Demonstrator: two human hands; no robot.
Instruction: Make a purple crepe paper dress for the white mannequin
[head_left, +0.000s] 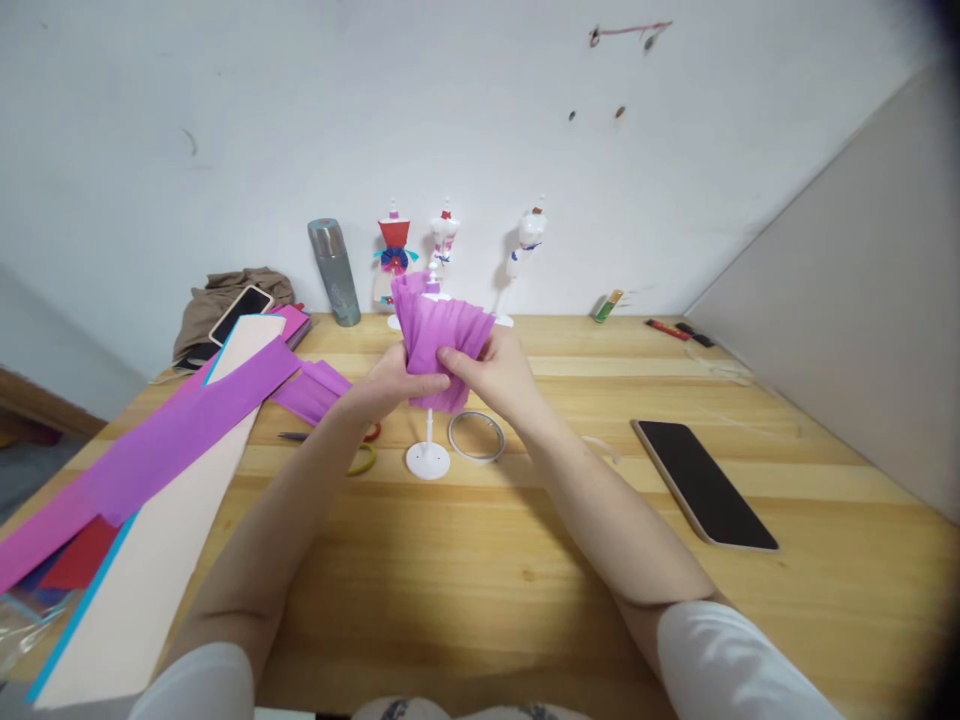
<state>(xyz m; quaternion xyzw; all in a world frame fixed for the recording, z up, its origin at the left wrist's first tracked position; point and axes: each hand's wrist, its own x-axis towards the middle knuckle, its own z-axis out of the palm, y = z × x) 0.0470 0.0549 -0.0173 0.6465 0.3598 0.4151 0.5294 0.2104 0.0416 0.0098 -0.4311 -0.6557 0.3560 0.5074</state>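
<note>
Purple crepe paper (442, 335) is wrapped around the body of a small white dress form, whose round base (427, 460) rests on the wooden table. My left hand (394, 378) grips the paper from the left, its thumb across the front. From the right, my right hand (499, 370) presses the same paper with its thumb, the other fingers behind it. The paper flares loosely at the top beside the form's neck (433, 285). A ring of wire or tape (478, 437) lies just right of the base. Scissors (365, 458) lie partly under my left forearm.
Dressed mini forms (394, 240) and a grey bottle (334, 272) stand along the wall. Crepe paper strips (180, 430) and a long cream sheet (180, 560) cover the left side. A tablet or large phone (705, 483) lies right; a glue stick (608, 305) lies farther back.
</note>
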